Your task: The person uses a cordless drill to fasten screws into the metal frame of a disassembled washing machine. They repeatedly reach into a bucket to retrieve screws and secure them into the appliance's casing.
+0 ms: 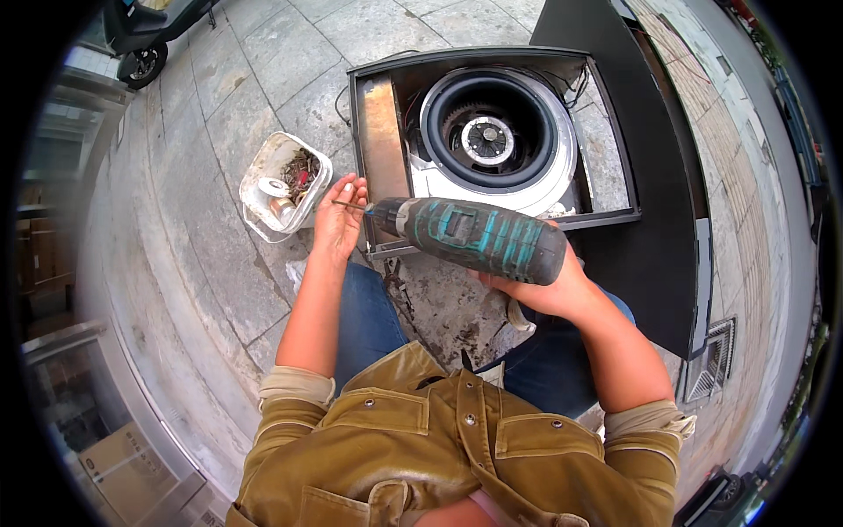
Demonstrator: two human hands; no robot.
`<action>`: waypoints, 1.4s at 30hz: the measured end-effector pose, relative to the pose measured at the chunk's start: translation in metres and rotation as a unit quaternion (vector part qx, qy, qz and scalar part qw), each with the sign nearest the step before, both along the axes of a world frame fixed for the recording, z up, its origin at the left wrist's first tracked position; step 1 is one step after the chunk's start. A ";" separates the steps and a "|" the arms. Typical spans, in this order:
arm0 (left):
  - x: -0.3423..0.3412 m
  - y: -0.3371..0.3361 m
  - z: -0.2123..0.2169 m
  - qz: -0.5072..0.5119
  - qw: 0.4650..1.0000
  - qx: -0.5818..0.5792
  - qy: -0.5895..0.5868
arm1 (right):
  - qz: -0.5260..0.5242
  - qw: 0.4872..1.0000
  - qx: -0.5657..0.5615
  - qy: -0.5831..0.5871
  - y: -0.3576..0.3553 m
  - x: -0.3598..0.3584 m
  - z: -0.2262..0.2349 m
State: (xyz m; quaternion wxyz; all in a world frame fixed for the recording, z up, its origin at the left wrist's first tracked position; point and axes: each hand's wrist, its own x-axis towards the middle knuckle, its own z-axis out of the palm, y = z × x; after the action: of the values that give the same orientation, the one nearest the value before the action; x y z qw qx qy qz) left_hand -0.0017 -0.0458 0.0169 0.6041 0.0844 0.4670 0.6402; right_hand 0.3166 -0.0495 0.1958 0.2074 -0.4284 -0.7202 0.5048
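Note:
My right hand (562, 285) is wrapped round the handle of a cordless drill (483, 235), worn black and teal, which lies across the view with its chuck to the left. A thin bit (351, 206) sticks out of the chuck. At its tip, the curled fingers of my left hand (338, 220) are closed; anything small pinched in them is too small to make out. Just beyond the drill is the open dark casing of what looks like a range hood (493, 53), with a round black fan wheel (489, 132) in a pale housing. The drill's front overlaps the casing's near left corner.
Left of my left hand stands a white bucket (255, 211) holding many screws and a white roll. A large black panel (645, 255) leans along the casing's right side. A floor grate (711, 360) lies farther right; a scooter (145, 44) is parked far left on the paving.

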 end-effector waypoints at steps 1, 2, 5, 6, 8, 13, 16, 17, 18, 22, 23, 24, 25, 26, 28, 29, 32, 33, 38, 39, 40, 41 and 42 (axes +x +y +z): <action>-0.002 -0.001 0.000 0.006 1.000 -0.002 -0.005 | -0.017 1.000 -0.010 0.016 0.002 0.000 0.006; -0.005 -0.005 -0.004 0.016 1.000 0.006 -0.010 | -0.041 0.999 -0.009 0.028 0.001 0.004 -0.002; -0.007 -0.010 -0.004 0.018 1.000 -0.019 -0.008 | -0.128 0.987 -0.084 0.054 0.004 0.015 -0.004; -0.006 -0.010 -0.006 0.013 1.000 -0.013 -0.019 | -0.140 0.986 -0.079 0.036 0.007 0.017 0.001; -0.005 -0.012 -0.010 0.002 0.999 -0.001 -0.040 | -0.172 0.980 -0.084 0.059 0.013 0.028 -0.009; 0.015 -0.005 -0.004 -0.012 0.998 -0.020 -0.062 | -0.217 0.968 -0.110 0.064 0.017 0.032 -0.014; 0.022 -0.001 -0.004 -0.028 0.996 -0.010 -0.083 | -0.226 0.966 -0.114 0.059 0.016 0.034 -0.014; 0.023 -0.002 -0.005 -0.024 0.996 -0.018 -0.089 | -0.224 0.965 -0.122 0.059 0.015 0.033 -0.013; 0.027 0.000 0.001 -0.022 0.995 -0.026 -0.096 | -0.223 0.964 -0.130 0.058 0.014 0.034 -0.011; 0.025 0.000 0.003 -0.020 0.992 -0.033 -0.117 | -0.197 0.963 -0.173 0.057 0.008 0.037 -0.007; 0.025 0.000 0.004 -0.018 0.992 -0.037 -0.118 | -0.192 0.962 -0.187 0.060 0.007 0.036 -0.005; 0.024 -0.001 0.004 -0.016 0.992 -0.032 -0.118 | -0.187 0.963 -0.185 0.055 0.006 0.035 -0.004; 0.023 -0.002 0.003 -0.014 0.993 -0.028 -0.117 | -0.182 0.965 -0.184 0.051 0.004 0.034 -0.003; 0.022 -0.002 0.002 -0.013 0.993 -0.024 -0.117 | -0.177 0.966 -0.183 0.046 0.003 0.032 -0.002; 0.023 -0.002 0.003 -0.011 0.993 -0.024 -0.116 | -0.172 0.967 -0.180 0.044 0.001 0.030 -0.002; 0.023 -0.002 0.003 -0.010 0.993 -0.024 -0.116 | -0.170 0.968 -0.181 0.042 0.002 0.029 -0.002; 0.027 -0.003 0.007 -0.004 0.993 -0.025 -0.113 | -0.171 0.967 -0.186 0.036 0.002 0.028 -0.002; 0.028 -0.003 0.008 -0.010 0.994 -0.018 -0.111 | -0.175 0.966 -0.189 0.036 0.002 0.027 -0.002; 0.024 -0.004 0.013 -0.040 0.985 0.030 -0.168 | -0.173 0.965 -0.192 0.037 0.003 0.030 -0.004; 0.023 -0.005 0.014 -0.042 0.984 0.032 -0.172 | -0.166 0.967 -0.192 0.040 0.004 0.033 -0.006; 0.023 -0.005 0.016 -0.043 0.983 0.035 -0.176 | -0.159 0.968 -0.192 0.044 0.004 0.034 -0.007; 0.023 -0.005 0.017 -0.045 0.982 0.037 -0.180 | -0.158 0.967 -0.193 0.045 0.003 0.033 -0.006; 0.023 -0.006 0.016 -0.042 0.984 0.035 -0.171 | -0.158 0.967 -0.194 0.045 0.003 0.033 -0.006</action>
State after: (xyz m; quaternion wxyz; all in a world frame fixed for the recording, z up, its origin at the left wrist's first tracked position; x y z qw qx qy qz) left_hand 0.0213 -0.0517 0.0332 0.6981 0.0142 0.3300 0.6352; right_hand 0.3493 -0.0462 0.1900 0.2293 -0.5459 -0.5214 0.6145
